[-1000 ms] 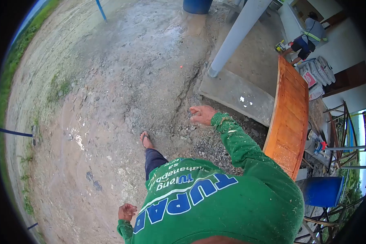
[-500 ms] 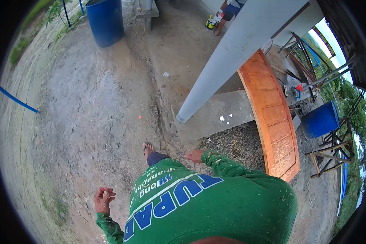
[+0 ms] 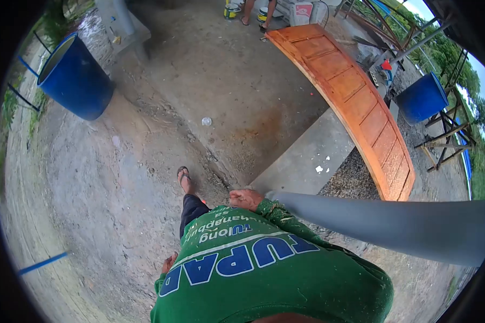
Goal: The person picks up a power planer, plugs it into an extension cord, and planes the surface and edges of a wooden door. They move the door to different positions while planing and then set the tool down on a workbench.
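My right hand (image 3: 246, 198) is in front of my green shirt (image 3: 275, 264), beside the grey post (image 3: 382, 220). Its fingers are curled closed, and whatever they may hold is hidden. My left hand (image 3: 168, 262) hangs low at my left side. The shirt covers part of it, so its fingers do not show well. Neither hand touches the panelled orange-brown wooden door (image 3: 355, 107), which lies tilted ahead on the right. One foot in a flip-flop (image 3: 184, 175) is forward on the rough ground.
A blue drum (image 3: 75, 78) stands at left, and another blue drum (image 3: 423, 98) at right near a wooden trestle (image 3: 444, 137). White scraps (image 3: 319, 169) lie on the concrete slab (image 3: 296, 156). Another person's legs (image 3: 269, 11) show at the back among paint buckets (image 3: 231, 11).
I have stepped forward, and the grey post has passed from ahead to my right side. My left hand has swung back against my side. The door appears farther up and right.
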A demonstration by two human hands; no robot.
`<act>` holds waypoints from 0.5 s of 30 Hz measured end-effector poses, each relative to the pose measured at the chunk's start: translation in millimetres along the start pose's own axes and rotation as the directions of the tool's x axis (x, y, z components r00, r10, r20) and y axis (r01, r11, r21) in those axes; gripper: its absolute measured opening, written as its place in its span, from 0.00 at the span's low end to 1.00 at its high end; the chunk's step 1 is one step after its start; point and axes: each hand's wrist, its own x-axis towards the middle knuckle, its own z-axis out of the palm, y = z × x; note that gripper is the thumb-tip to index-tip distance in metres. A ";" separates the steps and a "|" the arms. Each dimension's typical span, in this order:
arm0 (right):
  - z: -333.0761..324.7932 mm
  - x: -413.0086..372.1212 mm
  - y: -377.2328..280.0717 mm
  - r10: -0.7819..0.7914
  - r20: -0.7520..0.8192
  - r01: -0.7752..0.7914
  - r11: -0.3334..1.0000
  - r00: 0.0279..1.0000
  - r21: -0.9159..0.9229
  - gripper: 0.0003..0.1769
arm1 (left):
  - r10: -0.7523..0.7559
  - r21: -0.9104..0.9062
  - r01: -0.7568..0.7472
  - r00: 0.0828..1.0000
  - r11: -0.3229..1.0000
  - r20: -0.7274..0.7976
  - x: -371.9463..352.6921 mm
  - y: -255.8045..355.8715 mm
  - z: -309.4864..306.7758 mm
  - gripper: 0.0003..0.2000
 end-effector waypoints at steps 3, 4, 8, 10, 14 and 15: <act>-15.2 85.3 14.4 0.121 -0.316 -0.070 0.983 0.941 0.168 0.34 | -0.133 0.323 0.114 0.990 0.940 0.037 63.6 213.4 -53.1 0.36; -20.6 125.0 41.3 0.140 -0.412 -0.080 0.984 0.900 0.159 0.32 | -0.249 0.301 0.202 0.960 0.932 0.127 102.8 284.3 -58.6 0.37; -76.3 154.9 53.3 0.275 -0.435 -0.287 0.957 0.857 0.039 0.29 | 0.150 0.215 -0.193 0.968 0.957 0.201 274.0 507.7 -65.6 0.31; -116.7 170.8 67.0 0.502 -0.260 -0.522 0.853 0.825 -0.006 0.25 | 0.398 0.086 -0.426 0.888 0.901 0.229 304.2 637.1 -38.8 0.29; -147.8 214.0 150.6 0.776 -0.417 -0.698 0.619 0.473 0.359 0.22 | 0.507 -0.114 -0.526 0.706 0.843 0.494 359.7 792.9 -0.1 0.31; -159.2 232.4 166.4 0.813 -0.377 -0.728 0.572 0.443 0.378 0.22 | 0.488 -0.079 -0.535 0.688 0.841 0.537 373.3 816.3 13.0 0.33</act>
